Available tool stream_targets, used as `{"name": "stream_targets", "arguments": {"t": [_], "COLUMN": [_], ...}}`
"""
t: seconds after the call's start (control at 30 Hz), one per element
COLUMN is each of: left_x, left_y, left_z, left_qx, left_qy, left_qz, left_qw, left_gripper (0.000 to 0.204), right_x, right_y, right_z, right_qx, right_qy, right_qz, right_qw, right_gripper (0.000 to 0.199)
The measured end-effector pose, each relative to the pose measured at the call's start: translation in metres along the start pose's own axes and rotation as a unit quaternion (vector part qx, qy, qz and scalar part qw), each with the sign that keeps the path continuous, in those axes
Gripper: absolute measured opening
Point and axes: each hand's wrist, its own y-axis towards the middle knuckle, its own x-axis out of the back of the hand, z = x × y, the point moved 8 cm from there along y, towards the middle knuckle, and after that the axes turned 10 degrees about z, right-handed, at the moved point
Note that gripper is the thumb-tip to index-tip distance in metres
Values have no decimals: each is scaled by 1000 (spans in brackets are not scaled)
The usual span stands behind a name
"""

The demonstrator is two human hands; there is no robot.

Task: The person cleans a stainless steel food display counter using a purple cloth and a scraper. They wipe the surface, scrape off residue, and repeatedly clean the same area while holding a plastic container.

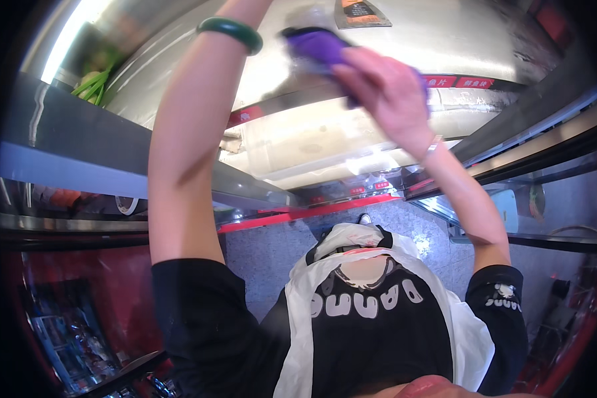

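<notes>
My right hand [395, 93] is closed on a purple cloth [315, 48] with a dark edge, held over the shiny stainless steel surface [292, 99]. Motion blurs the cloth and the fingers; whether the cloth presses on the metal I cannot tell. My left arm, with a green bangle [231, 33] near the wrist, reaches up past the top edge, so the left hand is out of the picture. Beyond the cloth, a black and orange label [363, 12] is on the metal.
Red label strips [458, 82] run along the steel edge. A grey metal frame [79, 149] stands at the left, with green leafy stalks [94, 86] behind it. Glass-fronted shelving [550, 205] is on the right. Grey floor [262, 252] shows below.
</notes>
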Motion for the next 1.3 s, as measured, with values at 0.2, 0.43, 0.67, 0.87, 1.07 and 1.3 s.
{"name": "stream_targets", "arguments": {"t": [0.2, 0.43, 0.67, 0.87, 1.07, 1.3], "left_x": [2, -238, -278, -275, -230, -179], "left_y": [-130, -223, -206, -178, -177, -195], "left_z": [-55, -10, 18, 39, 38, -2], "left_qx": [-339, -108, -25, 56, -26, -341], "left_qy": [-247, -510, -924, -946, -755, -270], "left_qz": [-39, 438, 182, -14, -265, -468], "left_qw": [907, 732, 336, 317, 599, 769], "left_gripper": [35, 36, 74, 31, 19, 21], "right_x": [61, 28, -27, -26, -84, -138], "right_y": [-32, -44, -50, -63, -119, -97], "right_z": [-37, 32, 74, 48, 32, 27], "right_qx": [-70, 14, 21, -207, -532, -502], "right_qy": [121, 268, 308, 372, 694, 856], "right_qz": [-6, 131, 188, 25, -176, -10], "right_qw": [990, 954, 932, 904, 453, 126], "right_gripper": [41, 31, 45, 28, 23, 21]}}
